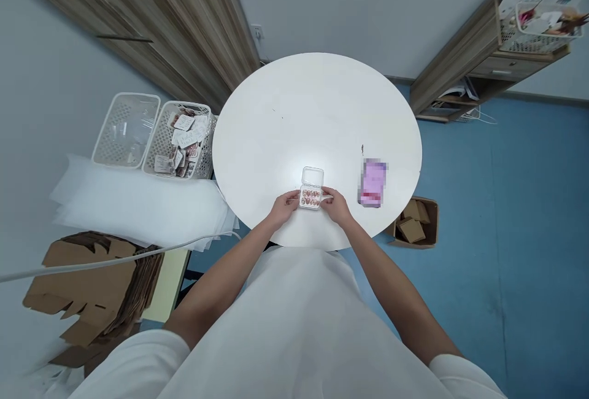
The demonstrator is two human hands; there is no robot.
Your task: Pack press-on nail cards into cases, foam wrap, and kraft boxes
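Note:
A small clear hinged case lies near the front edge of the round white table, its lid raised toward the far side. Inside its lower half sit several reddish-brown press-on nails in two rows on a white backing. My left hand grips the case's left side with bent fingers. On the opposite side, my right hand holds the right edge between thumb and fingers. Exactly how the fingertips press on the case is too small to make out.
A blurred purple thing lies to the right on the table. At left are a basket of nail packs, a basket of clear plastic, white foam sheets and flattened cardboard. A carton stands on the floor at right.

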